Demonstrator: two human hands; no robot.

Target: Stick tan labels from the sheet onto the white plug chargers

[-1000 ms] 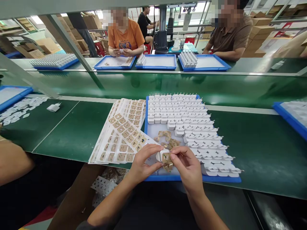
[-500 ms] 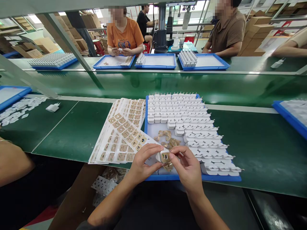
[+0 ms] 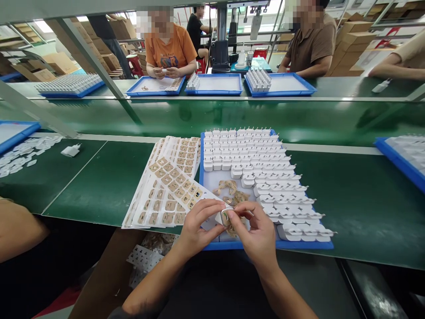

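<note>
Fingers and thumb of my left hand (image 3: 198, 225) are closed around a small white plug-in charger (image 3: 218, 217). Its end face, turned towards me, carries a tan film. My right hand (image 3: 257, 230) is closed at the charger's right side, its thumb pressed over the face and hiding much of it. Both hands are above the near edge of a blue-rimmed tray (image 3: 299, 244). Rows of white chargers (image 3: 265, 179) stand in that tray with their pins up. Loose tan film pieces (image 3: 227, 187) lie on its white floor, partly behind my hands.
Sheets of tan stickers (image 3: 159, 201) overlap to the tray's left. Further left lie a single charger (image 3: 71, 150) and scattered white pieces (image 3: 20, 155). Another blue tray (image 3: 392, 155) is at the right edge. Co-workers sit across the bench behind trays; a neighbour's arm (image 3: 20, 230) is at left.
My right thumb has moved left across the charger's face and now covers the port opening that showed before. My left hand keeps its hold. The view has shifted slightly.
</note>
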